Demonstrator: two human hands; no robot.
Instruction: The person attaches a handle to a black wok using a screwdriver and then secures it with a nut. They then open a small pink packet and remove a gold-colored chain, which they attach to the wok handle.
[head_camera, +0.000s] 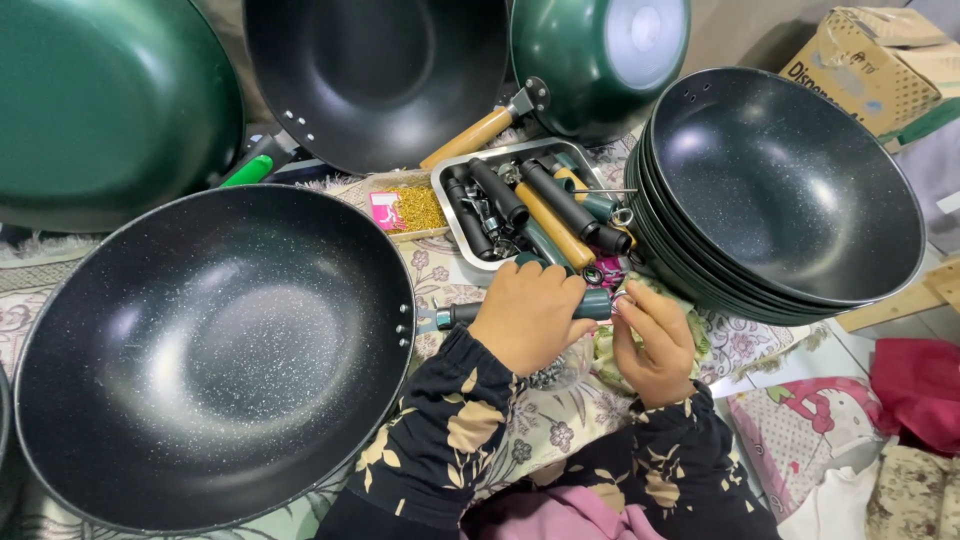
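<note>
Left hand (528, 312) is wrapped around a dark green handle (592, 304) attached to the big speckled black wok (210, 355), while the right hand (655, 338) pinches a small metal ring (621, 300) at the handle's end. Just behind sit a metal tray (447, 203) of spare handles and a small pink-labelled packet of gold bits (408, 209). A printed brown cardboard box (880, 62) sits at the far right corner, behind the stack of black woks (780, 190).

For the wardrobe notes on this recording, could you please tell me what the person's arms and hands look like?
Both arms wear long black sleeves printed with tan and cream leaves and flowers, ending at the wrists. The left hand and right hand are bare, with no gloves; no rings or watch show. A pink garment shows below the sleeves.
</note>
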